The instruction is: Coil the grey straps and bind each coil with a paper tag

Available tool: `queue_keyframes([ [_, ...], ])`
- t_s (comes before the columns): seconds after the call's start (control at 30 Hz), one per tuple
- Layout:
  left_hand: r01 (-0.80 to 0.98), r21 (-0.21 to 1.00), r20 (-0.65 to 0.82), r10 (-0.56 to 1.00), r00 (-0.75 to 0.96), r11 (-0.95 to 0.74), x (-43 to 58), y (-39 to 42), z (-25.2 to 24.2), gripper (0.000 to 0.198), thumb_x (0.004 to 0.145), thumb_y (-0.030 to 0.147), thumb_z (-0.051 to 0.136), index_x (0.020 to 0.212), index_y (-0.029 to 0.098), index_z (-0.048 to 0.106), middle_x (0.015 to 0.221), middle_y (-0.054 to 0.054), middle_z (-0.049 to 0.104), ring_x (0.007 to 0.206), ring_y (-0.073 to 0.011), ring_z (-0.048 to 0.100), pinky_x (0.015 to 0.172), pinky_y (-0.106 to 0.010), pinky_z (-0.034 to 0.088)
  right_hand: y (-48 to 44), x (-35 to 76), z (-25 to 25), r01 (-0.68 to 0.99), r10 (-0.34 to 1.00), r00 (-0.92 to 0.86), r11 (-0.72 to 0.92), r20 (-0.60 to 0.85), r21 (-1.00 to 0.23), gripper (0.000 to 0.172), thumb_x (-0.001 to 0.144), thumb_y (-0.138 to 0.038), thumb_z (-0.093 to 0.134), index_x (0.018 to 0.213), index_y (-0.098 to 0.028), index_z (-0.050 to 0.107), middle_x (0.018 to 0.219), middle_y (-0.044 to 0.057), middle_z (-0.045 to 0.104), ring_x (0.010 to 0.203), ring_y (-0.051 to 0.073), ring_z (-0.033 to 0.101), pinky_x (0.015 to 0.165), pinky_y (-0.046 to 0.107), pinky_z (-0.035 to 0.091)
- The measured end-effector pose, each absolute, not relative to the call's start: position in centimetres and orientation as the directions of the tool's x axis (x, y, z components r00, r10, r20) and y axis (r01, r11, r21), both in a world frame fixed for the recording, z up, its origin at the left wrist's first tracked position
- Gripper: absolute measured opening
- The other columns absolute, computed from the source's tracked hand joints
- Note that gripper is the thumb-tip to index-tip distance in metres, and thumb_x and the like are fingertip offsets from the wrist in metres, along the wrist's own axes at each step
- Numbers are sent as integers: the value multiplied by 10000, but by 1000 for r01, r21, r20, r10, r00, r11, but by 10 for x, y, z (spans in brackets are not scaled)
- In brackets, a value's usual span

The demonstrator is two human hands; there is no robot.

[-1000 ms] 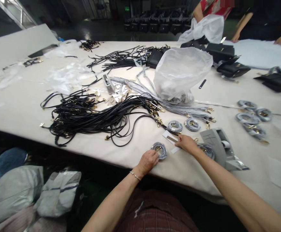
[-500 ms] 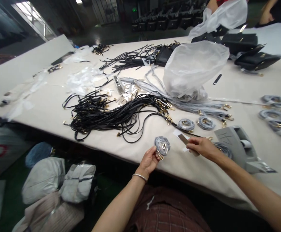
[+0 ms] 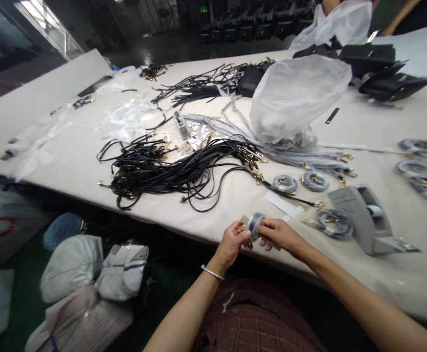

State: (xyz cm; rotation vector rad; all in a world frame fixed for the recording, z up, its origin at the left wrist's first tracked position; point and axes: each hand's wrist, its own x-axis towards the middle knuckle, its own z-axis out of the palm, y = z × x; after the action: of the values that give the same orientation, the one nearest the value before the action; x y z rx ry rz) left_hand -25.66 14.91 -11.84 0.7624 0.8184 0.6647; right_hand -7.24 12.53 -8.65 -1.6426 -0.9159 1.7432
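My left hand (image 3: 233, 240), a bangle on its wrist, is closed on a coiled strap (image 3: 255, 225) in cloudy plastic wrap, held at the table's front edge. My right hand (image 3: 279, 234) meets it from the other side, fingers pinched on a brownish flat strip (image 3: 244, 220). One end of that strip shows beyond the coil's left side; whether it passes through or behind the coil I cannot tell. White paper strips (image 3: 282, 204) lie just beyond my hands. Right of them rests another wrapped coil (image 3: 333, 224), against a grey tape dispenser (image 3: 362, 220).
A heap of black straps (image 3: 176, 171) with gold clasps spreads across the table (image 3: 162, 220). Behind are wrapped straps (image 3: 301, 159), a clear plastic bag (image 3: 301, 98) and black handbags (image 3: 389, 80). More coils (image 3: 420, 168) lie far right. Bundles (image 3: 72, 269) sit below the table; people stand opposite.
My right hand has moved left with the brownish strip, from the white papers to the coil. The coil has turned in my left hand and now shows more edge-on.
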Motion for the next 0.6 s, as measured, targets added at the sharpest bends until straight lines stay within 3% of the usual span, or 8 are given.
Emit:
queue_keyframes([
  [0.13, -54, 886, -371, 775, 511, 460, -261, 154, -110, 285, 751, 347, 727, 903, 109, 685, 708, 15, 567, 589, -83, 452, 589, -234, 358, 112, -76, -87, -231, 789, -163, -614, -592, -755, 370, 679, -428, 805, 914, -147, 752, 781, 43, 704, 649, 130, 619, 619, 256, 544],
  [0.3, 90, 900, -403, 733, 548, 427, -260, 155, -113, 321, 698, 350, 761, 901, 107, 711, 666, 33, 536, 598, -86, 400, 576, -234, 305, 96, -88, -106, -397, 725, 39, -620, -687, -677, 343, 562, -347, 896, 804, -132, 783, 824, 72, 722, 621, 118, 596, 565, 231, 543],
  [0.4, 58, 864, -452, 720, 526, 500, -258, 155, -117, 353, 678, 362, 776, 909, 106, 701, 646, 36, 543, 563, -83, 417, 559, -234, 312, 91, -94, -112, -482, 753, 61, -553, -655, -680, 305, 629, -327, 869, 860, -147, 787, 862, 74, 733, 698, 144, 625, 625, 240, 565],
  [0.5, 21, 848, -464, 722, 514, 530, -256, 157, -118, 355, 664, 361, 786, 894, 102, 705, 640, 27, 561, 545, -82, 436, 552, -234, 325, 86, -92, -110, -668, 755, -43, -509, -655, -543, 261, 684, -341, 842, 878, -175, 787, 956, 70, 742, 837, 181, 652, 752, 281, 587],
  [0.6, -20, 830, -459, 704, 541, 557, -254, 158, -117, 340, 647, 377, 797, 820, 96, 712, 629, 16, 566, 542, -80, 441, 561, -238, 337, 78, -89, -110, -797, 731, -96, -463, -676, -388, 315, 594, -289, 901, 876, -202, 790, 935, 46, 745, 850, 181, 656, 838, 299, 582],
])
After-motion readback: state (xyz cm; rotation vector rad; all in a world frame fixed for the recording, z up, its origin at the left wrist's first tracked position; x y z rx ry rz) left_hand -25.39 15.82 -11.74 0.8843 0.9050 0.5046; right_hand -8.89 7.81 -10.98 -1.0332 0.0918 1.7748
